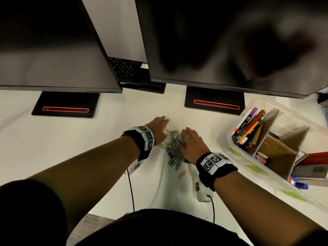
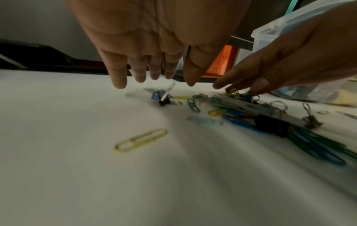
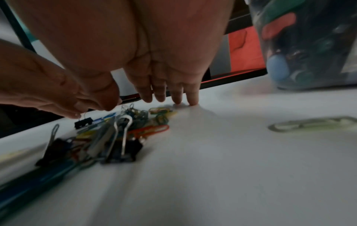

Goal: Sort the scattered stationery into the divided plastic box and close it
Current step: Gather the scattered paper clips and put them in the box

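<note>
White desk (image 1: 53, 148), two dark monitors (image 1: 221, 41) at the back. Clear divided plastic box (image 1: 276, 176) sits at right, lid off – pens (image 1: 248, 128) upright in its far compartment. Paper clips and binder clips (image 1: 173, 150) piled mid-desk between both hands. Left hand (image 1: 158, 128) flat, fingers straight, beside the pile. Right hand (image 1: 192, 141) fingers straight – fingertips (image 3: 193, 97) touch the desk.
</note>
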`<state>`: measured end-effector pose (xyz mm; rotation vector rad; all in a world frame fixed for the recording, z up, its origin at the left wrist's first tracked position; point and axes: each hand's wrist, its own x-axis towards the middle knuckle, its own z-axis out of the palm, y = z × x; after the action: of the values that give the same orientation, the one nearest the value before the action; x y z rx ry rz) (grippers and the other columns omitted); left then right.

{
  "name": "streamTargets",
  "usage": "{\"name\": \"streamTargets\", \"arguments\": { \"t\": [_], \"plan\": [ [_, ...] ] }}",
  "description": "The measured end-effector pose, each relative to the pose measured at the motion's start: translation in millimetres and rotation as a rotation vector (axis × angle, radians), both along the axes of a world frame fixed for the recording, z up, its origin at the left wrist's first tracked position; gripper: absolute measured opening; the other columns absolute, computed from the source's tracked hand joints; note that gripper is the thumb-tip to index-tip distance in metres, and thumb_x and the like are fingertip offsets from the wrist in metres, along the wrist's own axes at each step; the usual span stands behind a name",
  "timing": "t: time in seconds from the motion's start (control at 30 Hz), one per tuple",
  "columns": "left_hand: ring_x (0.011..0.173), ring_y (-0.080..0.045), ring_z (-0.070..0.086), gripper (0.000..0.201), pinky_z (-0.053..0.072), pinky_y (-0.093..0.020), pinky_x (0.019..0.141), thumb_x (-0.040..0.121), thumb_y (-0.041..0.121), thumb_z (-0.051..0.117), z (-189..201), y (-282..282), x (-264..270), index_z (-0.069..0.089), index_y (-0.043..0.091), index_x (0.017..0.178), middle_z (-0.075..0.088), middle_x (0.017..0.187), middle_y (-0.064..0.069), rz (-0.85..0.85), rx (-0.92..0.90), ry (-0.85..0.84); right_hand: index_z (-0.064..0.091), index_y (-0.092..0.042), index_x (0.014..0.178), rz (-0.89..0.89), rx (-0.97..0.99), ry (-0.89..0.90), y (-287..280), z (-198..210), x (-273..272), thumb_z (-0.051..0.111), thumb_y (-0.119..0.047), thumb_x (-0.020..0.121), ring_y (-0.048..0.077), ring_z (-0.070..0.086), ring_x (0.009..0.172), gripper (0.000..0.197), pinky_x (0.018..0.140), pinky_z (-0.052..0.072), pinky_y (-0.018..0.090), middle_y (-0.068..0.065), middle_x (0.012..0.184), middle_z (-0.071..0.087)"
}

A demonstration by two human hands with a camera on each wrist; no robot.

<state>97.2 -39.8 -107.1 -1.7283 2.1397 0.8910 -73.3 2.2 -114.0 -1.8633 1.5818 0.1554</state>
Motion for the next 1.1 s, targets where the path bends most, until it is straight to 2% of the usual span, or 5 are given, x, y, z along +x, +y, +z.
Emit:
{"name": "streamTargets", "arguments": {
  "t": [0.17, 0.3, 0.53, 0.77, 1.1],
  "plan": [
    [0.148, -0.028, 0.007, 0.061, 0.015, -0.039, 0.121, 0.094, 0.01, 0.041, -3.8, 26.3, -7.4, 0.014, 0.004, 0.149, 0.007, 0.159, -0.012, -0.167, 0.008, -0.053, 0.007, -0.011, 0.149, 0.214, 0.012, 0.03, 13.1, -7.9, 5.0, 0.036, -0.032, 0.097, 0.026, 0.0, 0.147, 0.063, 0.119, 0.006, 0.04, 0.006, 0.159, 0.002],
    [0.1, -0.021, 0.07, 0.04, 0.052, -0.025, 0.088, 0.058, 0.018, 0.08, -1.5, 44.8, 2.0, 0.075, 0.004, 0.095, 0.073, 0.105, -0.009, -0.428, -0.259, -0.146, 0.007, -0.013, 0.149, 0.333, -0.002, 0.052, 24.4, -7.0, -4.7, 0.036, -0.033, 0.098, 0.024, 0.001, 0.147, 0.062, 0.119, 0.005, 0.038, 0.005, 0.159, 0.001],
    [0.148, -0.021, 0.006, 0.052, 0.004, -0.029, 0.121, 0.101, 0.016, 0.029, -3.8, 55.1, 13.1, 0.011, 0.011, 0.15, 0.008, 0.159, -0.006, -0.232, -0.102, -0.048, 0.031, -0.015, 0.143, 0.235, -0.089, -0.112, 12.9, 16.3, -1.5, 0.047, -0.026, 0.094, 0.021, 0.03, 0.138, 0.053, 0.113, 0.023, 0.027, 0.005, 0.152, 0.029],
    [0.127, -0.027, 0.045, 0.051, 0.039, -0.034, 0.104, 0.089, 0.014, 0.051, -0.1, 54.8, 47.8, 0.038, 0.018, 0.138, 0.04, 0.138, -0.007, 0.268, -0.022, -0.127, 0.02, -0.011, 0.147, 0.264, -0.026, 0.003, -1.5, 6.0, 8.8, 0.042, -0.031, 0.097, 0.021, 0.009, 0.146, 0.059, 0.118, 0.012, 0.036, 0.004, 0.158, 0.009],
    [0.113, -0.026, 0.054, 0.06, 0.042, -0.029, 0.094, 0.076, 0.023, 0.075, -3.1, 57.1, 20.8, 0.047, 0.012, 0.128, 0.05, 0.126, -0.012, 0.145, 0.079, 0.035, 0.028, -0.02, 0.145, 0.318, -0.026, -0.05, 40.6, 8.8, -26.6, 0.062, -0.038, 0.084, 0.021, 0.022, 0.141, 0.072, 0.115, 0.016, 0.027, 0.003, 0.154, 0.025]
  ]
}}
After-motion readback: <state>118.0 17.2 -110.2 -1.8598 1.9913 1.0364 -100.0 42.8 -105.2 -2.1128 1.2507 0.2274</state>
